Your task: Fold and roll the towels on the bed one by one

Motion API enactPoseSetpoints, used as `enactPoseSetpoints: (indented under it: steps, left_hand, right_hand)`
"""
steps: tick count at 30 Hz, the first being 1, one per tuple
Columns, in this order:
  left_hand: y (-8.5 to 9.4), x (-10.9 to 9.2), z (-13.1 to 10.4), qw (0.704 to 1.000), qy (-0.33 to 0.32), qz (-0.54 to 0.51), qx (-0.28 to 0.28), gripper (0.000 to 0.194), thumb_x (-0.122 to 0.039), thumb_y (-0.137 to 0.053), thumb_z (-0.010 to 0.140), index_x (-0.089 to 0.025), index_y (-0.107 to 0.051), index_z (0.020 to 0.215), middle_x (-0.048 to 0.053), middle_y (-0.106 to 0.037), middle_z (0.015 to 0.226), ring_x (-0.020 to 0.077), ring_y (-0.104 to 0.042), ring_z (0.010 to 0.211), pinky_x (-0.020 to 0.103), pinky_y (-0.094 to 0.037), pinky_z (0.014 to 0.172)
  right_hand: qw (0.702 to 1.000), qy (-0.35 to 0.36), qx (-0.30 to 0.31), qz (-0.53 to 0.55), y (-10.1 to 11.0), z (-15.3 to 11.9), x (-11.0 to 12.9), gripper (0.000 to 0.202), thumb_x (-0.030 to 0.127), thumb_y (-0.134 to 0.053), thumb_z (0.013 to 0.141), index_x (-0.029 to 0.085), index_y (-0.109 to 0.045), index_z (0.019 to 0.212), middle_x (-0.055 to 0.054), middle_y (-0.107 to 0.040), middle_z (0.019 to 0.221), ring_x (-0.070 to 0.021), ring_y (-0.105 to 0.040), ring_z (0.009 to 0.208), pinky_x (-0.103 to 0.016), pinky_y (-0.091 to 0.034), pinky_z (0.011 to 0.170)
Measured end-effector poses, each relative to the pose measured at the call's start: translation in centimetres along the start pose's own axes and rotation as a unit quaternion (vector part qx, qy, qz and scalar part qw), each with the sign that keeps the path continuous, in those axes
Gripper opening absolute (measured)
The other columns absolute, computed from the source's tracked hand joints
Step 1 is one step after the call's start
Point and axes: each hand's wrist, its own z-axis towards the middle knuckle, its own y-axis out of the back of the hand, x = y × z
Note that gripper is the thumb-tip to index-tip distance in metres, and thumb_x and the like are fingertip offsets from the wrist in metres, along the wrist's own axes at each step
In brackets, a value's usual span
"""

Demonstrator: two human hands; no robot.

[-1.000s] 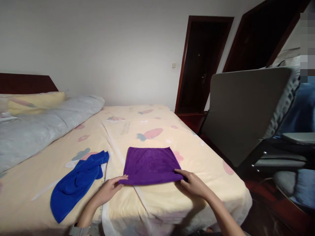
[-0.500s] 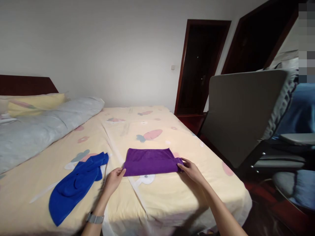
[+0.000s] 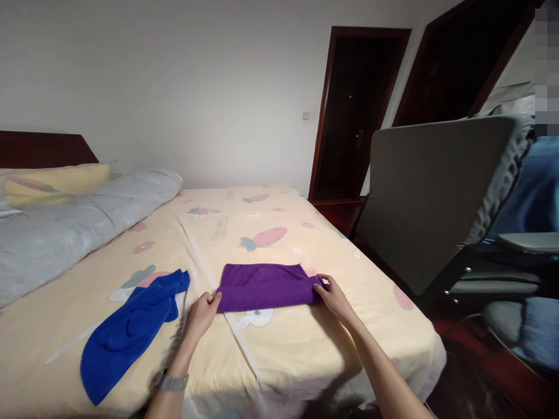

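Observation:
A purple towel (image 3: 266,295) lies on the bed in front of me, its near part folded over and its far part a single flat strip. My left hand (image 3: 203,314) pinches the left end of the folded part between thumb and fingers. At the other end, my right hand (image 3: 334,297) grips the right edge, where a little of the cloth sticks out. To the left of my left hand lies a crumpled blue cloth (image 3: 126,337), touched by neither hand. A watch with a metal band is on my left wrist.
The bed (image 3: 305,349) has a pale yellow sheet with carrot prints. A rolled grey quilt (image 3: 87,227) and a yellow pillow (image 3: 61,183) lie at the left. Beyond the bed's right edge stands a large grey panel (image 3: 428,198), with dark doors (image 3: 349,116) behind.
Both hands have shifted slightly, and the folded part of the towel sits a little farther over the flat strip. The whole view has moved a little. The blue cloth lies as before.

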Motion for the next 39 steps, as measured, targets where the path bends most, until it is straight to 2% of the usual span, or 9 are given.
enactPoseSetpoints:
  steps: [5,10,16,20,26,29,32,35,39]
  left_hand:
    - [-0.1,0.5,0.1,0.991,0.007,-0.131,0.024,0.045,-0.066,-0.06,0.067,-0.026,-0.04,0.063,-0.004,-0.054,0.045,0.0192,-0.062,0.047,0.026,-0.044,0.048]
    - [0.7,0.4,-1.1,0.981,0.01,-0.189,0.028,0.045,-0.06,-0.069,0.06,-0.024,-0.045,0.07,-0.005,-0.059,0.048,0.0167,-0.059,0.04,0.023,-0.037,0.039]
    - [1.4,-0.1,-4.0,0.982,-0.018,-0.167,0.083,0.03,-0.045,-0.068,0.064,-0.022,-0.053,0.077,-0.006,-0.062,0.068,0.0086,-0.052,0.033,0.02,-0.034,0.033]
    - [1.2,0.4,-5.6,0.988,-0.056,-0.079,0.117,0.02,-0.039,-0.061,0.07,-0.02,-0.063,0.077,0.003,-0.066,0.085,0.011,-0.055,0.041,0.024,-0.043,0.036]
    - [2.5,0.6,-6.6,0.966,-0.231,0.098,0.065,0.022,-0.038,-0.058,0.086,-0.027,-0.076,0.09,0.007,-0.068,0.105,0.0244,-0.07,0.093,0.033,-0.056,0.082]
    - [3.1,0.7,-6.7,0.944,-0.29,0.108,0.112,0.024,-0.038,-0.068,0.081,-0.032,-0.077,0.102,0.007,-0.067,0.123,0.0289,-0.062,0.118,0.037,-0.049,0.103]
    - [3.0,1.3,-6.5,0.933,-0.294,0.109,0.179,0.047,-0.021,-0.069,0.072,-0.036,-0.073,0.116,0.004,-0.064,0.135,0.0289,-0.056,0.127,0.038,-0.044,0.111]
    - [2.8,1.7,-6.0,0.94,-0.273,0.094,0.184,0.059,-0.008,-0.059,0.066,-0.034,-0.073,0.118,0.002,-0.067,0.134,0.0262,-0.057,0.128,0.037,-0.041,0.114]
    - [3.0,1.2,-5.1,0.96,-0.223,0.022,0.165,0.041,-0.015,-0.059,0.074,-0.027,-0.076,0.109,0.004,-0.074,0.121,0.0256,-0.066,0.116,0.034,-0.047,0.107]
  right_hand:
    - [1.0,0.011,-0.005,0.003,0.6,-0.9,0.3,0.043,0.035,-0.059,0.08,0.021,-0.056,0.121,-0.003,-0.071,0.089,-0.0219,-0.07,0.081,-0.034,-0.057,0.071]
    - [0.999,0.025,0.006,0.019,1.8,-1.9,0.8,0.044,0.033,-0.061,0.077,0.021,-0.056,0.119,-0.003,-0.068,0.089,-0.0209,-0.068,0.079,-0.032,-0.056,0.068]
    - [0.995,0.059,0.051,-0.055,3.8,-3.6,0.8,0.042,0.021,-0.058,0.072,0.022,-0.06,0.114,-0.007,-0.065,0.11,-0.0233,-0.063,0.107,-0.031,-0.054,0.081]
    - [0.973,0.097,0.086,-0.191,3.7,-5.0,0.7,0.036,0.011,-0.053,0.071,0.022,-0.065,0.103,-0.007,-0.062,0.111,-0.0221,-0.063,0.103,-0.035,-0.05,0.093]
    - [0.906,0.207,0.022,-0.369,3.3,-7.1,3.4,0.036,0.006,-0.054,0.075,0.024,-0.07,0.101,-0.013,-0.056,0.128,-0.031,-0.059,0.109,-0.046,-0.049,0.094]
    - [0.896,0.268,0.131,-0.328,3.8,-8.0,4.6,0.047,0.008,-0.055,0.074,0.027,-0.071,0.113,-0.011,-0.058,0.131,-0.031,-0.056,0.119,-0.046,-0.046,0.103]
    - [0.893,0.253,0.229,-0.295,3.9,-8.4,4.5,0.069,0.008,-0.058,0.069,0.027,-0.062,0.135,-0.009,-0.056,0.142,-0.0302,-0.053,0.128,-0.042,-0.043,0.11]
    - [0.899,0.235,0.218,-0.3,3.7,-8.1,3.9,0.073,0.006,-0.056,0.068,0.027,-0.06,0.138,-0.008,-0.056,0.143,-0.0299,-0.054,0.129,-0.043,-0.043,0.11]
    - [0.915,0.224,0.2,-0.271,3.7,-7.1,4.2,0.063,0.008,-0.054,0.072,0.027,-0.065,0.131,-0.007,-0.066,0.132,-0.0281,-0.06,0.121,-0.041,-0.046,0.106]
